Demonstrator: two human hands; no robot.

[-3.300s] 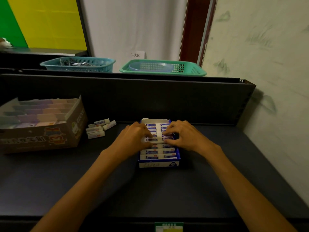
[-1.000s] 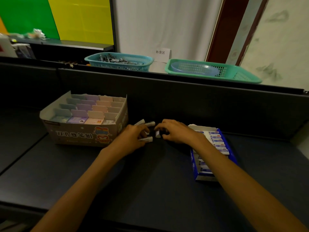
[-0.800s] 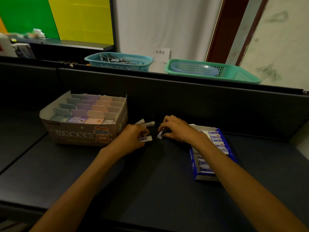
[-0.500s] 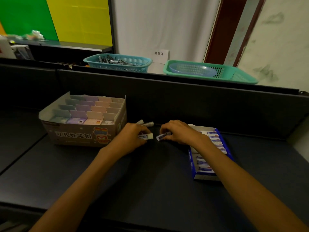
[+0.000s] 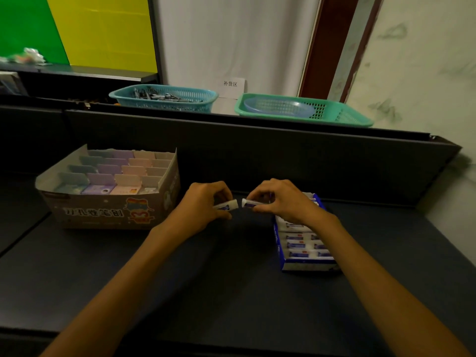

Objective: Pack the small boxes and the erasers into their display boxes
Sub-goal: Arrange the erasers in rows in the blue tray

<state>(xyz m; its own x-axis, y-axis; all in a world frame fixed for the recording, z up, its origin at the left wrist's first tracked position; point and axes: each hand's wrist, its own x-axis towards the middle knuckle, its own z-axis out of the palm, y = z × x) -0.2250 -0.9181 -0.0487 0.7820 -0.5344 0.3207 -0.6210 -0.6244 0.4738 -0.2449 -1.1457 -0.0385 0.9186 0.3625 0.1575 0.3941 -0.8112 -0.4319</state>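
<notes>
Pinching one eraser point(image 5: 227, 205) in the left hand point(image 5: 206, 202) and another point(image 5: 251, 203) in the right hand point(image 5: 280, 202), end to end, the person stands nearest the blue display box point(image 5: 306, 265) on the right.

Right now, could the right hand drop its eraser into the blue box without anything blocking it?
Probably yes. The right hand pinches an eraser just beside the blue display box, which is open on top. The left hand, holding another eraser, is on the far side, away from the box.
</notes>
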